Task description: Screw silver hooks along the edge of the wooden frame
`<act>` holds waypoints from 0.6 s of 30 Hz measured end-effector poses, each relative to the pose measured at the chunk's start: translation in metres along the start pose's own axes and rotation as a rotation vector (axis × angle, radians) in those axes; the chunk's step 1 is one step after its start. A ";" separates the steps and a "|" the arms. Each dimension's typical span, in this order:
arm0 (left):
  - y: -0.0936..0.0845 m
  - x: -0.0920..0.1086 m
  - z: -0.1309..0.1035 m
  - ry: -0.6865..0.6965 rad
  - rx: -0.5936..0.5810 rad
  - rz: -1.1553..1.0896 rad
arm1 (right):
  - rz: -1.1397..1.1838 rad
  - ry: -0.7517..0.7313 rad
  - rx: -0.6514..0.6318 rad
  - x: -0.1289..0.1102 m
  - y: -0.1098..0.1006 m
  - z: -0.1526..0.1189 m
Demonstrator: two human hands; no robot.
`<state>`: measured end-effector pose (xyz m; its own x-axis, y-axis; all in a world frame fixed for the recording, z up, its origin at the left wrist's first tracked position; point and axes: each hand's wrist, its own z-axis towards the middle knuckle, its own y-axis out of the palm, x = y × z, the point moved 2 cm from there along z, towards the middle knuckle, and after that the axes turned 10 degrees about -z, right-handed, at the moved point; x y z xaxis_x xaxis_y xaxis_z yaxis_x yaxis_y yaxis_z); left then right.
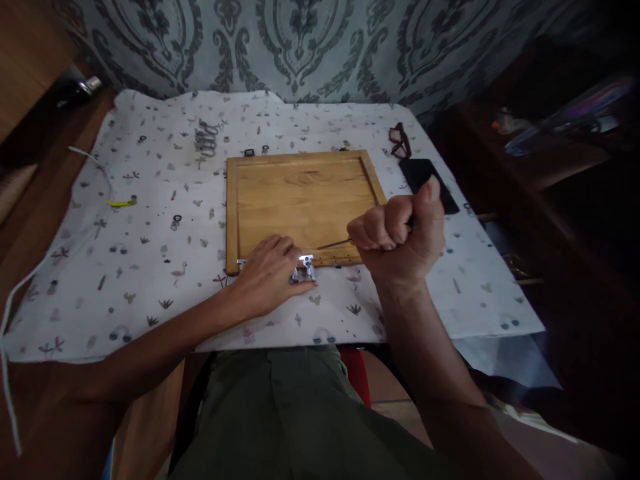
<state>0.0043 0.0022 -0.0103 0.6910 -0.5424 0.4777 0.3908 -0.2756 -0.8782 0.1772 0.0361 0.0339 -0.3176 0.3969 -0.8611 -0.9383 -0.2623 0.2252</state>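
Note:
A framed wooden door panel [300, 200] lies flat on the cloth, with small dark holes along its near edge. My left hand [267, 273] rests over that edge, its fingers curled together and the thumb stretched out below. It holds a shiny metal hinge [307, 261] against the frame; part of the hinge is hidden under the hand. My right hand [397, 230] is a fist with the thumb raised, closed round a screwdriver [334, 245]. The thin shaft points left over the panel, its tip apart from the hinge, while most of the handle is hidden in the fist.
Several more metal hinges [206, 139] lie at the back left of the printed tablecloth [165, 267]. A yellow strip [120, 203] and a white cable [20, 293] are at the left. Dark red glasses [400, 141] and a black phone-like slab [425, 175] lie at the right.

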 end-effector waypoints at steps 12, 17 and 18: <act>-0.061 -0.037 -0.008 -0.041 0.441 -0.228 | 0.041 0.051 0.116 0.009 -0.026 -0.005; -0.064 -0.075 0.000 -0.167 0.547 -0.460 | -0.009 0.058 0.159 0.007 -0.029 -0.005; -0.063 -0.083 0.002 -0.189 0.556 -0.479 | -0.019 0.061 0.163 0.006 -0.028 -0.005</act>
<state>-0.0762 0.0657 0.0054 0.4413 -0.3051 0.8439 0.8890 0.0211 -0.4573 0.2022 0.0418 0.0202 -0.2951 0.3455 -0.8908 -0.9555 -0.1073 0.2749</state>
